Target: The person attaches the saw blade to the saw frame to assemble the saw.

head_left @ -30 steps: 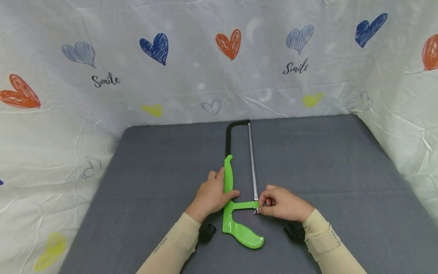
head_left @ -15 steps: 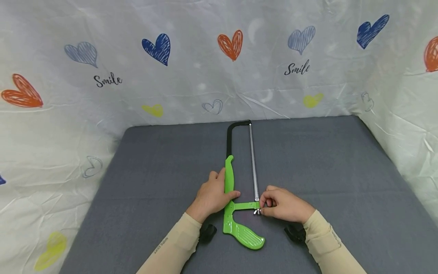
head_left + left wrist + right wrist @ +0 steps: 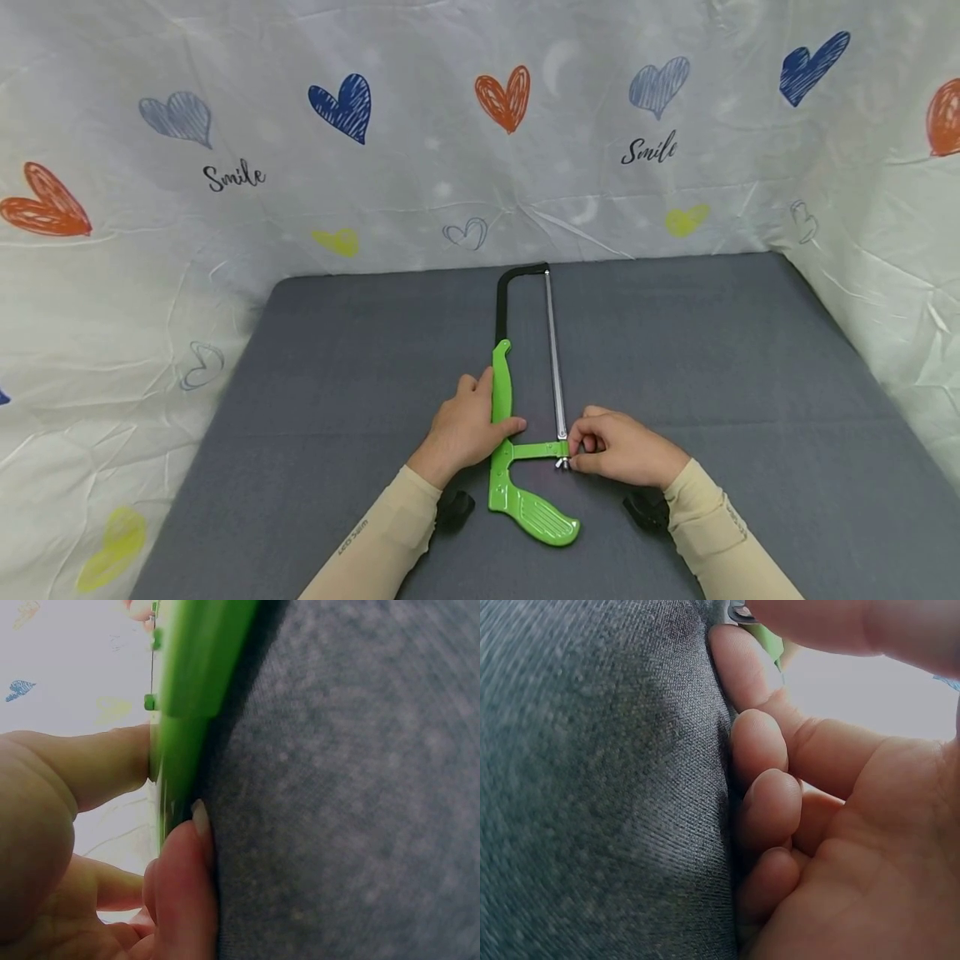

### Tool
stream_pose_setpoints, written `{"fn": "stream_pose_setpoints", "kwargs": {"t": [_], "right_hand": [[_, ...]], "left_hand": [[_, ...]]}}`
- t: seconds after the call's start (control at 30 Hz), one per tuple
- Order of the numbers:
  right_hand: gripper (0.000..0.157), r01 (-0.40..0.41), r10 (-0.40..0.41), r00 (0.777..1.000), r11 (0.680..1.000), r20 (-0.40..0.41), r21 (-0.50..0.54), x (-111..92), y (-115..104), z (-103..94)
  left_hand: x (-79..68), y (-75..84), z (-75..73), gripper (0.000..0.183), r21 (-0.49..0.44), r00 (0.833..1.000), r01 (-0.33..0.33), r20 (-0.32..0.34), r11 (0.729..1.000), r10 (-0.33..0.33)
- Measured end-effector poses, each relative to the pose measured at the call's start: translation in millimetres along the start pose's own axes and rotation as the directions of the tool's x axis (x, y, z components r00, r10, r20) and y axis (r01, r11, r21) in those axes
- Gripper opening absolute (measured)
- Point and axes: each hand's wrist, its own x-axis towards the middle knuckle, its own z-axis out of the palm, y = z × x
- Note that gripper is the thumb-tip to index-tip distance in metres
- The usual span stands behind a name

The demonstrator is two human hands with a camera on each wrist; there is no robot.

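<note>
A hacksaw lies flat on the grey cloth, its green frame [image 3: 502,392] and handle [image 3: 542,515] nearest me and its black bow [image 3: 502,304] pointing away. The silver blade [image 3: 555,358] runs along the right side. My left hand [image 3: 467,427] grips the green frame, thumb on top; in the left wrist view the fingers and thumb hold both faces of the frame [image 3: 206,660]. At the blade's near end my right hand [image 3: 628,450] pinches the metal wing nut [image 3: 562,463] between thumb and index finger. In the right wrist view only a bit of the wing nut [image 3: 740,613] shows.
The grey cloth [image 3: 360,358] covers the table, whose far edge meets a white curtain [image 3: 420,183] printed with hearts. Black wrist cameras [image 3: 454,510] hang under both sleeves, close to the saw's handle.
The wing nut's wings sit at a slightly different angle from frame to frame, and the right thumb and finger shift a little at it. Left hand and saw stay put.
</note>
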Motion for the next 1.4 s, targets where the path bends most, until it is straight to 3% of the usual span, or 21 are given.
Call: {"fn": "stream_pose_setpoints", "kwargs": {"t": [0.53, 0.93, 1.17, 1.4], "right_hand": [[0.011, -0.022, 0.022, 1.0, 1.0, 0.011, 0.006, 1.1, 2.9, -0.1], [0.014, -0.013, 0.012, 0.999, 1.0, -0.032, -0.026, 0.4, -0.5, 1.8], [0.036, -0.091, 0.088, 0.993, 0.995, -0.073, -0.03, 1.4, -6.0, 7.5], [0.034, -0.073, 0.068, 0.994, 0.996, -0.091, -0.055, 1.7, -3.7, 9.1]], "left_hand": [[0.4, -2.1, 0.9, 0.101, -0.02, 1.0, -0.006, 0.0, 1.0, 0.006], [0.3, -0.7, 0.7, 0.101, -0.014, 1.0, -0.005, -0.003, 1.0, 0.005], [1.0, -0.2, 0.1, 0.101, -0.011, 1.0, 0.003, 0.001, 1.0, -0.003], [0.8, -0.9, 0.1, 0.102, -0.014, 1.0, 0.003, 0.002, 1.0, -0.003]]}}
